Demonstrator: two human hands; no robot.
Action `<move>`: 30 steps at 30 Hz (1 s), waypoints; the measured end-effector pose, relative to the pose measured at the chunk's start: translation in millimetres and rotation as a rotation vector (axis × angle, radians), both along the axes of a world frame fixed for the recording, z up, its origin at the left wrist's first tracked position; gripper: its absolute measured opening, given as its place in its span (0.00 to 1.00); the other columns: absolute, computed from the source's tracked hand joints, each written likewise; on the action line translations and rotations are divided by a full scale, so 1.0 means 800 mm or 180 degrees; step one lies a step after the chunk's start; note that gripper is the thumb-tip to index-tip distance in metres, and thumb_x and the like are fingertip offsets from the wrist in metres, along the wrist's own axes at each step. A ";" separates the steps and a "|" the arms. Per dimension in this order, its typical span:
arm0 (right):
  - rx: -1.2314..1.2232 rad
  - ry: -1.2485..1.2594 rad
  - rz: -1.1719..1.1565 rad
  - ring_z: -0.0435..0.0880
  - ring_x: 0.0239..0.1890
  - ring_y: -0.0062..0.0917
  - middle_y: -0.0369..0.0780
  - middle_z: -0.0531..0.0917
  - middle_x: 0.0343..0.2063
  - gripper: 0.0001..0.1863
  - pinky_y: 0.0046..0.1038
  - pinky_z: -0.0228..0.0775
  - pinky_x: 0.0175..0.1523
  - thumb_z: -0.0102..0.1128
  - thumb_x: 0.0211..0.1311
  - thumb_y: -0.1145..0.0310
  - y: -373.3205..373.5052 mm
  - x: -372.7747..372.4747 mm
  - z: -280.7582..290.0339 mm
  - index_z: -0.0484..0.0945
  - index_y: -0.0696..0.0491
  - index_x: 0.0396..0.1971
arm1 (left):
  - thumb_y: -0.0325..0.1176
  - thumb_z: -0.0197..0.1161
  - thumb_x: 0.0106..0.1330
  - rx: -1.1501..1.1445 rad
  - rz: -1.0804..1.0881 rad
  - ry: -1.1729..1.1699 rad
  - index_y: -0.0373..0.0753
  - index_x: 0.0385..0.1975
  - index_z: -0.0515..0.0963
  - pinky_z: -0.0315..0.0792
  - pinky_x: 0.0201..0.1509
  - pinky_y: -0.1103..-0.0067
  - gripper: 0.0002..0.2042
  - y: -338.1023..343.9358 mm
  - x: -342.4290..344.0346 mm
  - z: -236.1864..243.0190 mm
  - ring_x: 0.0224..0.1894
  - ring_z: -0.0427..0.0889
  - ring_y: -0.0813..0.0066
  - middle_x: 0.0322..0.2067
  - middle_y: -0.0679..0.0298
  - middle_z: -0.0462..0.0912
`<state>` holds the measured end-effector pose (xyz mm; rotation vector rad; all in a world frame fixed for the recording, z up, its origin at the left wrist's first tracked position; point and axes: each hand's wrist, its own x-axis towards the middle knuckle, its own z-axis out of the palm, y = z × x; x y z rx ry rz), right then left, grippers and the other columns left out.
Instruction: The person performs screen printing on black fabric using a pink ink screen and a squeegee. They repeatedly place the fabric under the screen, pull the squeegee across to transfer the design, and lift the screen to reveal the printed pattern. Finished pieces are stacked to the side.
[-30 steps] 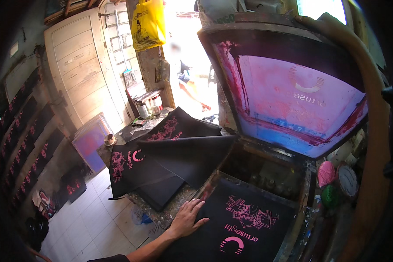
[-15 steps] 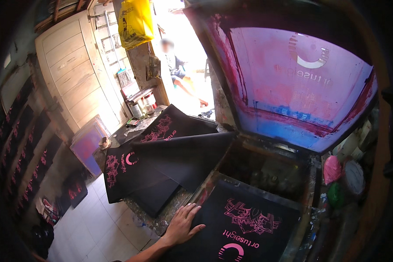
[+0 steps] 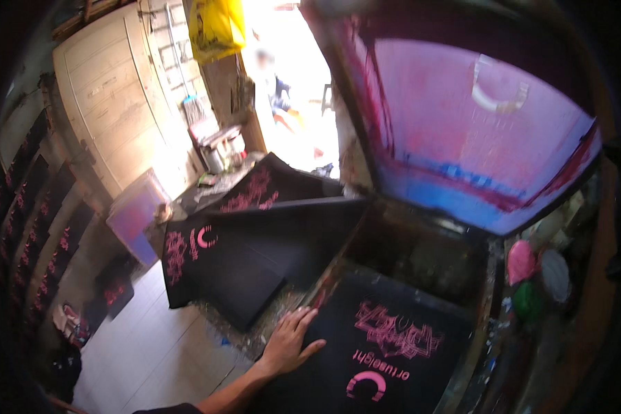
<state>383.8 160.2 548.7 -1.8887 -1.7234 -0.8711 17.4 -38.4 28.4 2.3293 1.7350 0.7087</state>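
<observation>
My left hand lies palm down, fingers stretched out and thumb apart, on the left edge of a black fabric panel. The panel lies flat on a dark printing board and bears a pink ornamental print, lettering and a broken ring. Beyond the fingers, more black printed panels overlap in a loose pile on a stained table. A framed printing screen stands raised behind the board, its mesh purple and blue with ink marks. My right hand is out of view.
Pink and green bundles sit at the right beside a pale round lid. More printed panels hang in rows at left. A yellow bag hangs near the bright doorway, where a blurred person sits outside. Cans stand behind the pile.
The view has tilted slightly, so most of the scene sits a little higher, and it is more blurred. My left hand stays on the same edge of the panel.
</observation>
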 end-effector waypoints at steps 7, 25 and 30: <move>0.0008 0.0102 0.1513 0.82 0.17 0.29 0.46 0.81 0.13 0.49 0.37 0.75 0.32 0.55 0.63 0.23 0.086 0.054 0.011 0.89 0.64 0.24 | 0.57 0.61 0.74 0.0092 -0.0040 -0.0227 0.36 0.74 0.58 0.57 0.79 0.53 0.39 -0.003 0.001 0.001 0.73 0.65 0.44 0.69 0.44 0.68; 0.0054 0.0352 0.1458 0.85 0.23 0.33 0.47 0.84 0.18 0.52 0.38 0.77 0.40 0.55 0.56 0.18 0.098 0.055 0.011 0.90 0.64 0.27 | 0.59 0.60 0.74 0.0134 -0.0025 0.0028 0.34 0.74 0.58 0.57 0.78 0.56 0.40 -0.005 0.004 -0.001 0.72 0.67 0.46 0.67 0.43 0.69; 0.0119 0.0364 0.1398 0.81 0.20 0.29 0.44 0.81 0.15 0.50 0.36 0.74 0.35 0.56 0.58 0.19 0.093 0.051 0.006 0.89 0.63 0.23 | 0.58 0.60 0.74 0.0129 -0.0021 0.0023 0.35 0.74 0.59 0.58 0.78 0.55 0.40 -0.005 0.003 0.002 0.72 0.67 0.47 0.67 0.43 0.69</move>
